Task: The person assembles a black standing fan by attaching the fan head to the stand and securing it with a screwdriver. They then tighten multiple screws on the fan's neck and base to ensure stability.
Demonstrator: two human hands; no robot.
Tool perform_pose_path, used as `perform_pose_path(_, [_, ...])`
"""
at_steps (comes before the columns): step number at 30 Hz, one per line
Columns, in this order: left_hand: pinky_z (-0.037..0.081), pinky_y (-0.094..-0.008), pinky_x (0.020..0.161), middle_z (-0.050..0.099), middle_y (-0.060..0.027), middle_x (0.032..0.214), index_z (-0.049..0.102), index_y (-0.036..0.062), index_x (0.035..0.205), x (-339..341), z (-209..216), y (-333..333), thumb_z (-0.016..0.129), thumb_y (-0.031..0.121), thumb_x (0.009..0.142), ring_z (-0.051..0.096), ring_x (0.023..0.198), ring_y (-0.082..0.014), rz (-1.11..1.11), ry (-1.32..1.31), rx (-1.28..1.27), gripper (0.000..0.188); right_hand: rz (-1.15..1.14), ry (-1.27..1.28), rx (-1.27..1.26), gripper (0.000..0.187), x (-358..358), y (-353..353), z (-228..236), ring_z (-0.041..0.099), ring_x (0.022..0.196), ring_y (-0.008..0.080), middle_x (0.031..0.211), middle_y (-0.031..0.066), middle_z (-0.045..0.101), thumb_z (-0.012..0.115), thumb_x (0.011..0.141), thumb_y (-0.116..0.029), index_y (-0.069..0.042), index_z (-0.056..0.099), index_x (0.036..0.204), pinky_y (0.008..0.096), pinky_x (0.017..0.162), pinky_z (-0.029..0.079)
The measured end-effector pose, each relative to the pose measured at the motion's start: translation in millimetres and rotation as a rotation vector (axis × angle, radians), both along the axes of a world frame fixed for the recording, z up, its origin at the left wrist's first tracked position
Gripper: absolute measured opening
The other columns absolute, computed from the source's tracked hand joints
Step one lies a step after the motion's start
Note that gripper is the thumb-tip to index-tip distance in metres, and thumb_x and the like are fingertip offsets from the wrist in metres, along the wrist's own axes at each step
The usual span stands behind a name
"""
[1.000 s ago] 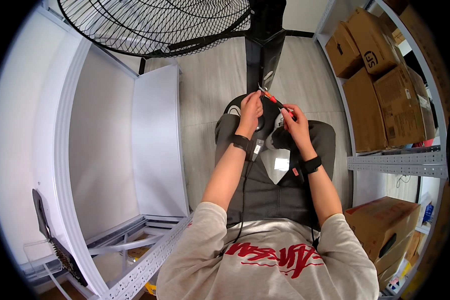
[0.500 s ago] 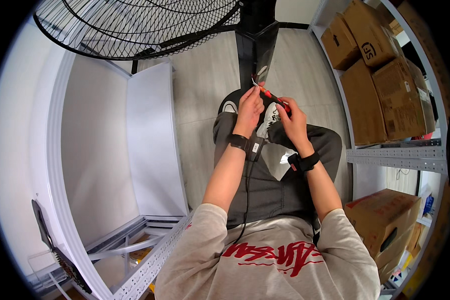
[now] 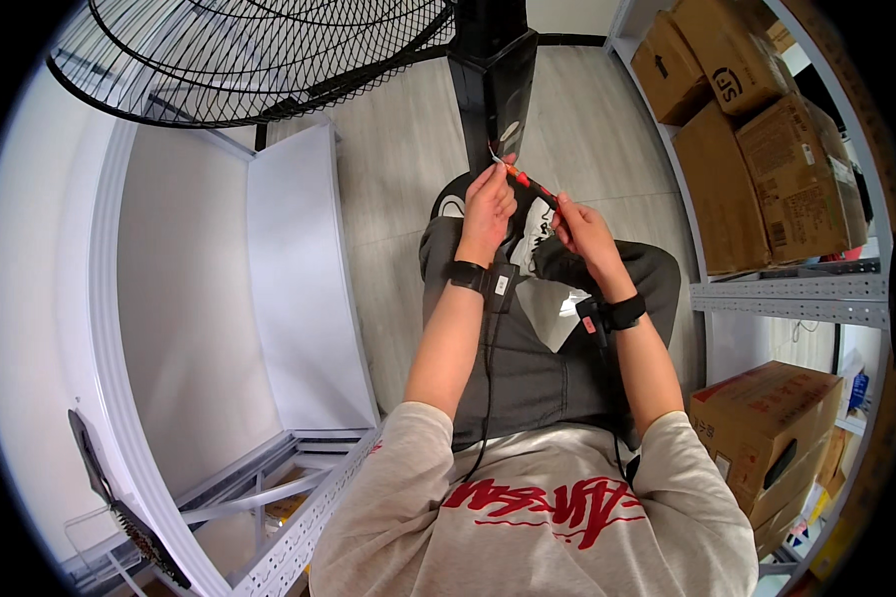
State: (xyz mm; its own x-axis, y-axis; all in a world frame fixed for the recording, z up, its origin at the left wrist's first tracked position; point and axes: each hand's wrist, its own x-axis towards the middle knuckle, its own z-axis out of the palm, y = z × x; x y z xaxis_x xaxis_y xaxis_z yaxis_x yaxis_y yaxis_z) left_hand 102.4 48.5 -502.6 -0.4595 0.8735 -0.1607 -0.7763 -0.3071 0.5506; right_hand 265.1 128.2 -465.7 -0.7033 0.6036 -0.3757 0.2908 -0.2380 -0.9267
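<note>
- A seated person, seen from above, holds a slim red-and-black tool (image 3: 534,185) out in front, above the feet and near the foot of a black fan stand (image 3: 488,85).
- The left hand (image 3: 487,209) pinches the tool's far end between thumb and fingers; a small pale tip pokes out just beyond them. What that tip is cannot be made out.
- The right hand (image 3: 584,237), its fingers curled round, grips the near end, so the tool slants down from upper left to lower right between the two hands.
- Each wrist wears a black band.
- Below the hands are dark grey trousers (image 3: 513,393), a shiny pale panel (image 3: 550,312) between the legs and a black-and-white shoe (image 3: 536,239).
- At upper left is the fan's black wire guard (image 3: 269,55), with white shelving (image 3: 304,289) beneath it.
- On the right, brown cardboard boxes (image 3: 724,199) fill a metal shelf (image 3: 791,293).
</note>
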Motion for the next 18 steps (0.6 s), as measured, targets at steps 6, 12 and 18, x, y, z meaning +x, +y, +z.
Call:
perform_pose_path(6, [0.021,-0.0198,0.044,0.025,0.0082,0.056,0.056,0.0001,0.118,-1.5,0.5,-2.6,0.049,0.024,0.100,0.025,0.045,-0.0024,-0.069,0.108,-0.045,0.030,-0.137,-0.001,0.600,0.045,-3.4,-14.5,-16.5,0.040,0.049,0.0056,0.059,-0.0011,0.050,0.050,0.097,-0.045,-0.005,0.059,0.078,0.0225,0.045,0.031])
perform_pose_path(12, [0.021,-0.0198,0.043,0.026,0.0083,0.055,0.057,0.0006,0.113,-5.5,-7.5,-0.4,0.051,0.026,0.100,0.024,0.045,-0.0023,-0.042,0.091,-0.010,0.030,0.008,0.011,-0.211,0.046,-2.0,-9.0,7.1,0.035,0.043,0.0059,0.053,-0.0034,0.042,0.046,0.098,-0.049,-0.006,0.055,0.083,0.0222,0.040,0.026])
perform_pose_path(18, [0.021,-0.0198,0.043,0.026,0.0083,0.055,0.057,0.0008,0.114,-0.4,-4.5,1.7,0.052,0.028,0.099,0.024,0.045,-0.0022,-0.011,0.058,0.009,0.031,0.004,0.046,-0.386,0.046,-6.4,-1.7,12.5,0.026,0.036,0.0053,0.047,-0.0053,0.035,0.044,0.098,-0.050,-0.011,0.047,0.074,0.0216,0.035,0.019])
